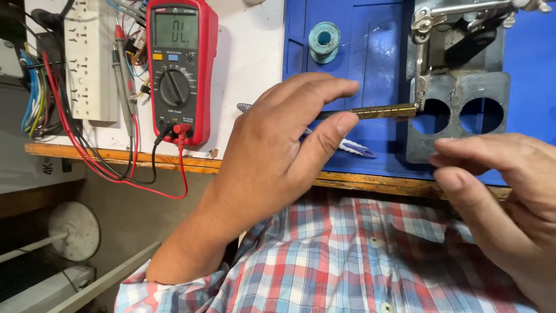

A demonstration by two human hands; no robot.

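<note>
along the left edge of the white bench top (255,52) a red digital multimeter with a round black dial (176,69) is lying beside a white power strip (88,58). toward the middle, the left hand (272,156) is pinching the near end of a thin brass-coloured metal strip (385,111), thumb and forefinger clamped on it, over the blue work mat (359,58). the strip's far end is sitting in a grey metal clamp stand (457,104). at the right edge, the right hand (504,185) is hovering with fingers loosely together, holding nothing.

Bright, even light; hands slightly blurred.
</note>
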